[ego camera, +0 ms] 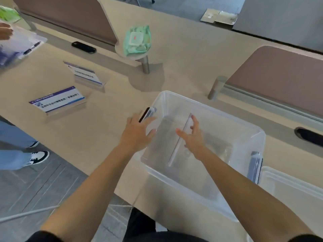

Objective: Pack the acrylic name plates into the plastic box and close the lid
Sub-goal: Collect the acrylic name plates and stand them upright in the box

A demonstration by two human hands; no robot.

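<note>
A clear plastic box (206, 103) stands open on the beige desk, with a grey latch at each end. Inside it a clear acrylic name plate (180, 142) stands on edge. My right hand (192, 137) is inside the box with spread fingers touching that plate's top edge; whether it grips is unclear. My left hand (138, 131) hovers open over the box's left rim by the latch (148, 113). Two name plates with blue-and-white cards rest on the desk to the left, a near one (57, 101) and a far one (85, 75). The lid (293, 186) lies at the right.
A green pack of wipes (137, 41) sits on a small round stand. Brown partitions (279, 70) border the desk at the back. Another person's hand (5, 32) holds a name plate (19, 44) at the far left; their legs and shoes (38, 157) stand by the desk.
</note>
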